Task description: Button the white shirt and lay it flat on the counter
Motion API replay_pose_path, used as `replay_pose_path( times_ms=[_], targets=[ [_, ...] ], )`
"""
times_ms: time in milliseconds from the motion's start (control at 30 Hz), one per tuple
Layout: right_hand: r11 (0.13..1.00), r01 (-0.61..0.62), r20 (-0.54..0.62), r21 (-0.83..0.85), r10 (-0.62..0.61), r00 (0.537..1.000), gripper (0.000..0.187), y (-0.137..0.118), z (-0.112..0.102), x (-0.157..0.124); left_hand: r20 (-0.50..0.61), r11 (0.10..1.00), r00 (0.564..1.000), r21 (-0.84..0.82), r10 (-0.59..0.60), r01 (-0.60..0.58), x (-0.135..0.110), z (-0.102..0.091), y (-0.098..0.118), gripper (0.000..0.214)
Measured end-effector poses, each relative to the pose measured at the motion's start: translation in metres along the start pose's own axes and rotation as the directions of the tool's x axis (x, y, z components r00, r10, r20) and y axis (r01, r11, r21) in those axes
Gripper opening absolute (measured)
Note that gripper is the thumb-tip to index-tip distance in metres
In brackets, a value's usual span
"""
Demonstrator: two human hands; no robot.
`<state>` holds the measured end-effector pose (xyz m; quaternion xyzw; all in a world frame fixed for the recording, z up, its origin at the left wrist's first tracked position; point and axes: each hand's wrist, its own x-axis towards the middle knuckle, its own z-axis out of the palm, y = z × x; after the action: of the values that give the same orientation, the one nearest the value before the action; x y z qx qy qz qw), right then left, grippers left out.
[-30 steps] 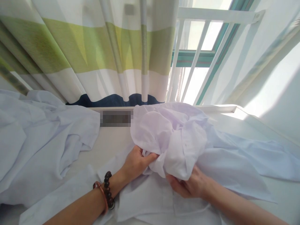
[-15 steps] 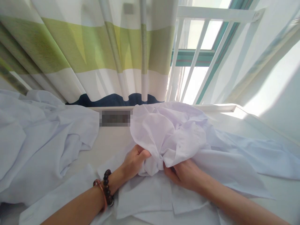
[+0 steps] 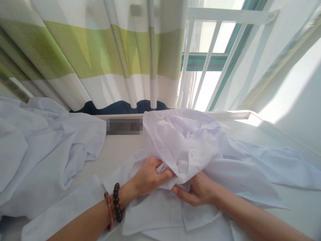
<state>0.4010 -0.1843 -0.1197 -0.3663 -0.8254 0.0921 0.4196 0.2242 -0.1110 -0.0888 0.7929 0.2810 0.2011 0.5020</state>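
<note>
A crumpled white shirt (image 3: pixel 185 144) lies bunched in front of me, with a buttoned placket showing on its raised folds. My left hand (image 3: pixel 151 176) pinches the near edge of the bunched cloth between thumb and fingers. Close by on the right, my right hand (image 3: pixel 200 190) grips the same shirt from below, its thumb on the near edge and its fingertips partly hidden under the fabric. Flat panels and sleeves of the shirt spread out below and to both sides. A dark bead bracelet and a copper bangle sit on my left wrist.
More white cloth (image 3: pixel 50 147) lies in a heap at the left. A white ledge (image 3: pixel 225 115) edges the pale surface at the back. Beyond it hang a green-and-white curtain (image 3: pixel 105 53) and a white railing (image 3: pixel 210 43) before a window.
My left hand has moved slightly right along the cloth's edge, towards my right hand. The right thumb now shows on the near edge, and the bunched front folds have shifted.
</note>
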Motion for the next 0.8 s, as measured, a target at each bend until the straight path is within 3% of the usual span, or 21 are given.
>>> replay_pose_path(
  times_ms=[133,333,433,600,800],
  targets=[
    [1.0,-0.014,0.021,0.027,0.013,1.0,0.016,0.0018,-0.0006,-0.0012,0.012,1.0,1.0,0.003,0.0,0.0,0.0001,-0.0006,-0.0017,0.023],
    [0.996,-0.041,-0.015,-0.076,0.04,0.999,0.012,0.0024,-0.0009,0.0016,0.006,1.0,1.0,-0.007,0.01,-0.01,-0.0005,-0.0024,-0.0024,0.027],
    [0.999,-0.048,-0.019,-0.02,0.048,0.999,0.012,0.0023,-0.0038,0.0004,-0.002,1.0,1.0,0.009,0.026,-0.026,-0.0012,-0.0019,-0.0037,0.027],
    [0.997,-0.067,0.031,0.025,0.066,0.997,0.032,0.0019,-0.0087,-0.0025,-0.014,1.0,1.0,0.02,0.002,-0.002,-0.0011,0.0003,-0.0071,0.024],
    [0.997,-0.082,-0.005,-0.01,0.082,0.997,0.02,0.0013,-0.0038,-0.0019,-0.02,0.999,0.999,-0.006,0.044,-0.044,-0.0014,-0.0027,-0.008,0.021]
  ],
)
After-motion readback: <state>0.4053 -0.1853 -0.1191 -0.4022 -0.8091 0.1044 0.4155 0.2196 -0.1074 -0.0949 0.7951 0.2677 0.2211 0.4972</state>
